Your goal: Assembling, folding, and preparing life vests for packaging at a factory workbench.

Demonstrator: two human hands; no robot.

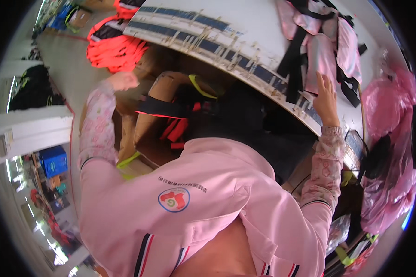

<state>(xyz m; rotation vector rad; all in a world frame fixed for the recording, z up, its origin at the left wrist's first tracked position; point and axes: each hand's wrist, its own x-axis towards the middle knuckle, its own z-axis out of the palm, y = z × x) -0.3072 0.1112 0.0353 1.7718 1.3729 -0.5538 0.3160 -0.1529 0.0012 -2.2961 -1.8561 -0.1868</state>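
Observation:
My left hand [124, 81] is held off the table's left end, just below a stack of bright orange fabric pieces [115, 51]. Its fingers look curled in, slightly blurred, and nothing shows in them. On the right, my right hand [327, 102] stretches its fingers out at the lower edge of a pale pink shiny fabric piece [320, 60]. The fingertips overlap that piece; whether they press on it I cannot tell. Black straps [293, 69] hang among the pink pieces on the white table [259, 27].
Blue-and-white strips with metal fittings [222, 51] line the table's near edge. Below stands an open cardboard box [145, 134] with a black, orange-edged band [161, 108] across it. Pink plastic bags [388, 106] hang at the right. A dark pile [34, 87] lies far left.

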